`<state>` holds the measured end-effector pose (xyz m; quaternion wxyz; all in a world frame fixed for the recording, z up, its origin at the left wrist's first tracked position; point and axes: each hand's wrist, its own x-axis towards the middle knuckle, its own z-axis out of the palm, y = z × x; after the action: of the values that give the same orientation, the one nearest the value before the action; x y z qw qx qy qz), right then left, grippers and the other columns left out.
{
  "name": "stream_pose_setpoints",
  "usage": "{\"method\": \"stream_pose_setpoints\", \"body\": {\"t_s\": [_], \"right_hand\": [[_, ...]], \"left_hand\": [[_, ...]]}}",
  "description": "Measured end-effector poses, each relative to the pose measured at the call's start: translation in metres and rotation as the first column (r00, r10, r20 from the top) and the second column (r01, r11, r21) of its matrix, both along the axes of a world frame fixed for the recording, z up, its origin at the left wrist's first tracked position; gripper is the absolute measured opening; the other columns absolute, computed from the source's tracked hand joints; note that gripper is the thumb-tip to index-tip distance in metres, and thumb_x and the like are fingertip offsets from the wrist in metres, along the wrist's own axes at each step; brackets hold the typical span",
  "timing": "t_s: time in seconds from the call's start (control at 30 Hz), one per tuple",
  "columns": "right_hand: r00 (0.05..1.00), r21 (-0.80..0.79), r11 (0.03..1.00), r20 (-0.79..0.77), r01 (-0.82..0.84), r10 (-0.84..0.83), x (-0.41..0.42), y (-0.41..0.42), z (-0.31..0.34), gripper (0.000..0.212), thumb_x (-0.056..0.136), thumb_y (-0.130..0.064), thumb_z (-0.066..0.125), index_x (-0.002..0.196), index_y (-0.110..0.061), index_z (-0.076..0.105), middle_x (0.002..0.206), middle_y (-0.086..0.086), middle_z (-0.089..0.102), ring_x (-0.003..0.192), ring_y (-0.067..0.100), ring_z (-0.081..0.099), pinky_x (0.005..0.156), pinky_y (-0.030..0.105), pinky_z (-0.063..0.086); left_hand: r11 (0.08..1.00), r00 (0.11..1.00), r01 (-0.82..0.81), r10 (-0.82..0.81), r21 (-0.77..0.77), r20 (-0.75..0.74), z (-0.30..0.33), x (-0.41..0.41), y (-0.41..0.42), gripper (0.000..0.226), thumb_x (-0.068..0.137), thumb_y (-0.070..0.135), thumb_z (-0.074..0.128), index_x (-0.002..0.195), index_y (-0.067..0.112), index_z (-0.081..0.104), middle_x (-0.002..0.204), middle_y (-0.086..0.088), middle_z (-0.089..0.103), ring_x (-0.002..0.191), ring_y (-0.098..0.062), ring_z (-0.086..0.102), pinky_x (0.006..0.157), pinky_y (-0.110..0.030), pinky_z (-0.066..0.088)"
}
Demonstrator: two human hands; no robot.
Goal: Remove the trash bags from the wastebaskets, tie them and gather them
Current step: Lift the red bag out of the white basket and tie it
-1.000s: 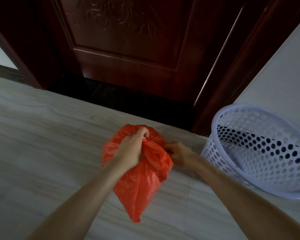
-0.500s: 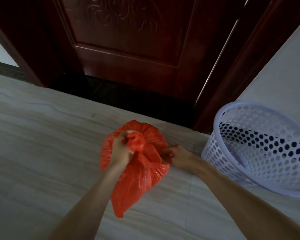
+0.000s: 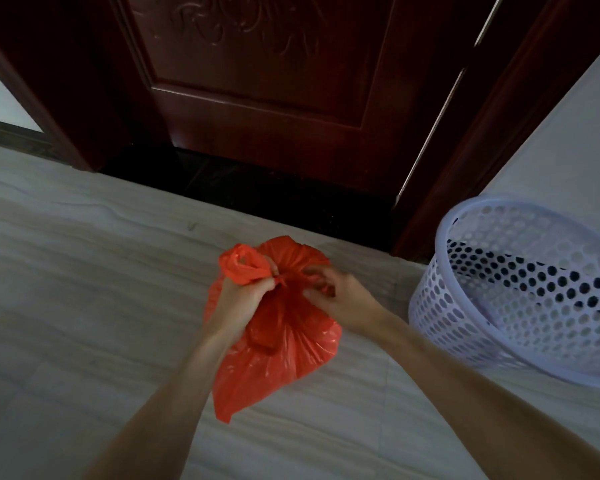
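the left hand [image 3: 238, 299] was clenched on a bunched ear of the red trash bag [image 3: 284, 344], the loose end sticking up past its knuckles. the right hand [image 3: 338, 299] pinched the other ear, fingers drawn together. between them sat the small knot, the two ears running side to side, each hand about equally close. the bag hung below the hands, above the pale floor [image 3: 84, 306]. the white wastebasket [image 3: 520, 292] stood bare of any liner just to the right, by the dark door [image 3: 257, 81]. pulling outward should cinch it.
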<state>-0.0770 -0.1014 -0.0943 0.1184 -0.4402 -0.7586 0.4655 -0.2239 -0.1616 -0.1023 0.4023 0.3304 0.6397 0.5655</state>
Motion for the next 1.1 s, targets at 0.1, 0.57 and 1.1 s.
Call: {"method": "stream_pose_setpoints", "body": {"t_s": [0.1, 0.57, 1.1], "right_hand": [[0.996, -0.054, 0.998, -0.074, -0.044, 0.040, -0.011, -0.004, 0.004, 0.034, 0.089, -0.016, 0.057, 0.122, -0.013, 0.057, 0.101, -0.007, 0.057, 0.093, 0.006, 0.054, 0.079, 0.016, 0.043], [0.994, 0.075, 0.996, -0.098, -0.048, 0.055, -0.027, 0.003, -0.004, 0.023, 0.092, -0.016, 0.049, 0.070, -0.022, 0.048, 0.063, -0.010, 0.048, 0.055, 0.004, 0.045, 0.054, 0.012, 0.039], [0.912, 0.358, 0.847, 0.270, -0.393, 0.308, 0.018, 0.000, -0.006, 0.027, 0.094, -0.022, 0.039, 0.067, -0.018, 0.034, 0.056, -0.009, 0.035, 0.053, 0.014, 0.035, 0.049, 0.021, 0.024]], "left_hand": [[0.998, 0.995, 0.050, -0.048, 0.022, -0.092, 0.005, 0.004, 0.001, 0.037, 0.073, -0.018, 0.054, 0.063, 0.018, 0.059, 0.068, 0.008, 0.059, 0.060, 0.010, 0.055, 0.062, -0.002, 0.042], [0.980, 0.977, -0.121, 0.090, -0.155, -0.191, 0.005, 0.000, 0.008, 0.029, 0.095, 0.026, 0.047, 0.071, 0.014, 0.058, 0.069, 0.006, 0.056, 0.059, 0.005, 0.057, 0.058, 0.000, 0.041], [0.765, 0.565, -0.355, -0.283, -0.538, -0.775, -0.022, -0.032, 0.030, 0.040, 0.095, 0.027, 0.037, 0.115, 0.001, 0.060, 0.128, -0.016, 0.045, 0.124, -0.035, 0.034, 0.103, -0.044, 0.026]]}}
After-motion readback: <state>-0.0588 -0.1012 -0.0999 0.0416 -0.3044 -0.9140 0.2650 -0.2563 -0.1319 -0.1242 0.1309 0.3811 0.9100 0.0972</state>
